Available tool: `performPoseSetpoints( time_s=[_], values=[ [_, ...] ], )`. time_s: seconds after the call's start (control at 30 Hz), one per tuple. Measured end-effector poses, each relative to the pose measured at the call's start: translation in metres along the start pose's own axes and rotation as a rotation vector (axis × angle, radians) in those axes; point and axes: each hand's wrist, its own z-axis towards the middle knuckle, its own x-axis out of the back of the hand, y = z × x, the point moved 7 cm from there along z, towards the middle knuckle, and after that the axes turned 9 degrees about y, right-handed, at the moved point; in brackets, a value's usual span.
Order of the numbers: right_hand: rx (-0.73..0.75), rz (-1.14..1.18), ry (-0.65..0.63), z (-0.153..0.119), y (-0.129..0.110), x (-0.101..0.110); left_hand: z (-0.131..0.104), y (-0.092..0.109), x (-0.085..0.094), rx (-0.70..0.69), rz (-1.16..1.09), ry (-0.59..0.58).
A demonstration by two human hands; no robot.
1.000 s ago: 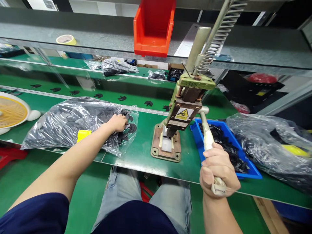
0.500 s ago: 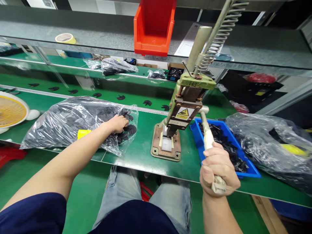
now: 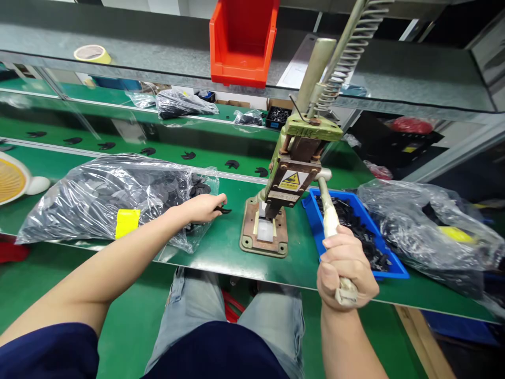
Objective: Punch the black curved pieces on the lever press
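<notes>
Within left hand, black piece, within right hand, lever

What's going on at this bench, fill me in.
A person is working at a hand press on a green bench. Their left hand pinches a thin black piece beside the right end of a clear bag full of dark pieces. Their right hand grips the press's wrapped lever. The black piece is off to the left of the press base, not on it. A blue bin of black parts sits to the right of the press.
</notes>
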Motion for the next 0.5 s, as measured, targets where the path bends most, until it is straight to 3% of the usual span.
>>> performPoseSetpoints(
  time_s=[0.13,0.23,0.4,0.5],
  values=[
    [0.003,0.021,-0.006,0.000,0.001,0.000,0.006,0.010,-0.022,0.042,-0.067,0.031],
    [0.008,0.020,0.004,-0.001,0.001,0.000,0.011,0.016,-0.042,0.087,-0.273,0.068],
    [0.016,0.034,0.006,-0.001,0.001,0.000,0.012,0.020,-0.082,0.316,-0.713,0.050],
    [0.032,0.051,0.003,-0.001,0.000,0.000,0.011,0.018,-0.088,0.432,-0.832,0.066]
  ],
)
